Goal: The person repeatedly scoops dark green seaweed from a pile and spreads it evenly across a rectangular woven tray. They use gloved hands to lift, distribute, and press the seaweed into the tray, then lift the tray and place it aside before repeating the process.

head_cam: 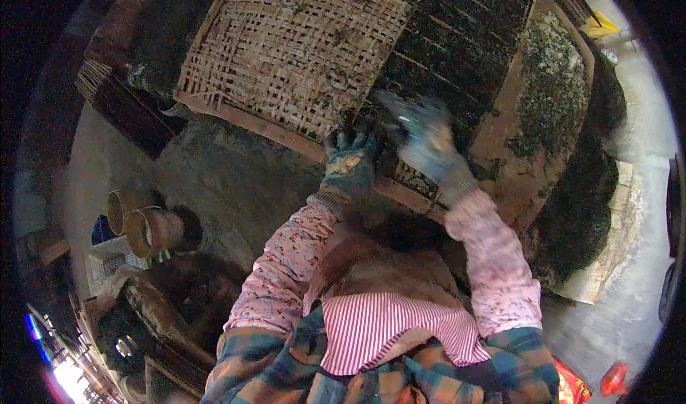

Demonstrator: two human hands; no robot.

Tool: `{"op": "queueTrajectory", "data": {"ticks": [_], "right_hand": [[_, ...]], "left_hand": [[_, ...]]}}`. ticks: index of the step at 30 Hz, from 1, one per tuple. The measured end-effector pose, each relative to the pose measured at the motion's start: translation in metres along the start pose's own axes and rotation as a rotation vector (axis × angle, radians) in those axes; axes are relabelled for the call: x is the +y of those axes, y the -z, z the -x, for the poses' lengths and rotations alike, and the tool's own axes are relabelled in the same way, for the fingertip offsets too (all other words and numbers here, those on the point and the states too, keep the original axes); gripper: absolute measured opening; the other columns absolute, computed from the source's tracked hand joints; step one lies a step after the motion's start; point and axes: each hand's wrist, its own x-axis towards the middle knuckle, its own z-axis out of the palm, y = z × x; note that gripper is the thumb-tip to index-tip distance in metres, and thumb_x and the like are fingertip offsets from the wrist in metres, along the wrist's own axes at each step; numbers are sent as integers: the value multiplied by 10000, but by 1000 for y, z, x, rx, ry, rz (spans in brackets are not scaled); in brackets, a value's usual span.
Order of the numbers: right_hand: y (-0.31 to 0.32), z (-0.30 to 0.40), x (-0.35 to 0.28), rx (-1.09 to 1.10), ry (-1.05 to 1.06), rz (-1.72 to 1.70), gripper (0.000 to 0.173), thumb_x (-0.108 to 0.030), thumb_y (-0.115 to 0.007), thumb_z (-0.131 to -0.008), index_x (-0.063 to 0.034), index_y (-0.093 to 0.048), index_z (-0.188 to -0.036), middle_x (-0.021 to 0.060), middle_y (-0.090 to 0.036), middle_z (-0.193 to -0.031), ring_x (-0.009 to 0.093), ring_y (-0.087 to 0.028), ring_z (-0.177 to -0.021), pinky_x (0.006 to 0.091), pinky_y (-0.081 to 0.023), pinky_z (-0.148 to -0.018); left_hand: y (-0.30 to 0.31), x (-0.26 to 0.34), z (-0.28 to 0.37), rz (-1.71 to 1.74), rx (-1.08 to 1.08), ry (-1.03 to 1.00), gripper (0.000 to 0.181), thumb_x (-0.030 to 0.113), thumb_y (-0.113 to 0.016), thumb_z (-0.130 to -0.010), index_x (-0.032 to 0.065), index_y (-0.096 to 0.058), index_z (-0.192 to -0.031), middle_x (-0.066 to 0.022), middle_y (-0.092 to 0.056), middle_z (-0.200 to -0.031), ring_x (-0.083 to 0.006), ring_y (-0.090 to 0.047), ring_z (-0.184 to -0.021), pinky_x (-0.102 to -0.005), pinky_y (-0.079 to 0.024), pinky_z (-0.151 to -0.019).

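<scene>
My left hand (351, 165), in a soiled blue work glove with a yellowish patch, rests at the near edge of a woven bamboo mat (300, 55). Its fingers are spread over dark, loose plant-like matter, and no gripped object shows. To its right, my right hand (429, 136) is motion-blurred in a matching glove. It is over the near end of a dark layer of plant-like matter (450, 44) crossed by thin slats. Whether those fingers hold anything cannot be made out. A wooden frame edge (257, 128) runs along the mat's near side.
Right of the frame, a wooden board (498, 114) carries a pile of green, partly whitish crumbled matter (554, 77). A larger dark heap (579, 216) lies beyond it on a pale sheet (624, 232). Buckets (147, 232) and a white plastic basket (104, 262) stand at the left.
</scene>
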Motion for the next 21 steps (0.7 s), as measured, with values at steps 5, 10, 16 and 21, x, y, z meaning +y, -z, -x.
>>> {"op": "queueTrajectory", "data": {"ticks": [5, 10, 16, 21], "right_hand": [[49, 106, 75, -64, -49, 31, 509, -210, -654, -858, -225, -563, -1359, 124, -635, -1166, 367, -568, -1052, 476, -426, -987], [58, 144, 85, -210, -376, -8, 564, -243, -693, -861, -162, -524, -1393, 164, -570, -1346, 392, -507, -1243, 499, -393, -1057], [51, 173, 91, 24, -402, 290, 627, -350, -715, -827, -118, -529, -1380, 166, -536, -1387, 406, -478, -1290, 532, -369, -1078], [32, 149, 79, 62, -372, 243, 458, -296, -697, -807, -130, -651, -1231, 127, -627, -1274, 410, -531, -1223, 554, -373, -1057]], "left_hand": [[2, 6, -8, -57, -66, 6, 512, 319, -441, -978, 224, -425, -1480, -39, -337, -1575, -403, -240, -1447, -619, -105, -1170], [33, 11, 10, -99, 63, -78, 499, 396, -523, -944, 273, -499, -1427, -38, -362, -1565, -382, -245, -1457, -660, -110, -1147], [36, 31, 15, 53, 262, -601, 510, 426, -600, -885, 256, -560, -1364, -40, -448, -1508, -308, -354, -1407, -590, -199, -1149], [-7, 77, -12, 103, 245, -753, 563, 342, -629, -851, 187, -531, -1383, -73, -450, -1501, -290, -432, -1357, -491, -266, -1161]]}}
